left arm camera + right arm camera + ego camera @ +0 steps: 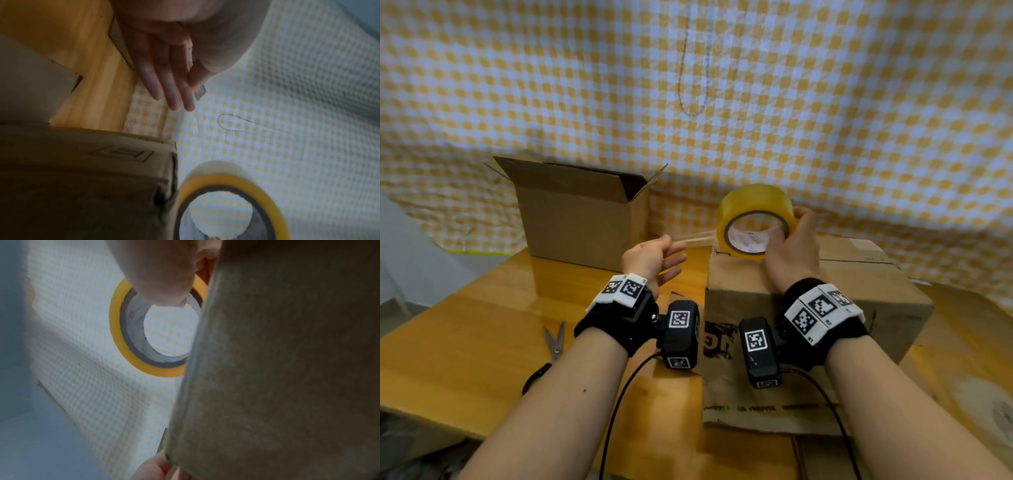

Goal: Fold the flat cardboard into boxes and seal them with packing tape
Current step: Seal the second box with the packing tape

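Note:
A closed cardboard box stands on the wooden table in front of me. My right hand grips a yellow roll of packing tape upright on the box's top left corner, thumb inside the core. My left hand is left of the box and pinches the free end of the clear tape strip, which stretches from the roll; its other fingers are spread. The left wrist view shows the fingers, the box and the roll. The right wrist view shows the roll beside the box wall.
A second cardboard box with open flaps stands at the back left. Scissors lie on the table near my left forearm. Flat cardboard lies under the closed box. A yellow checked cloth hangs behind.

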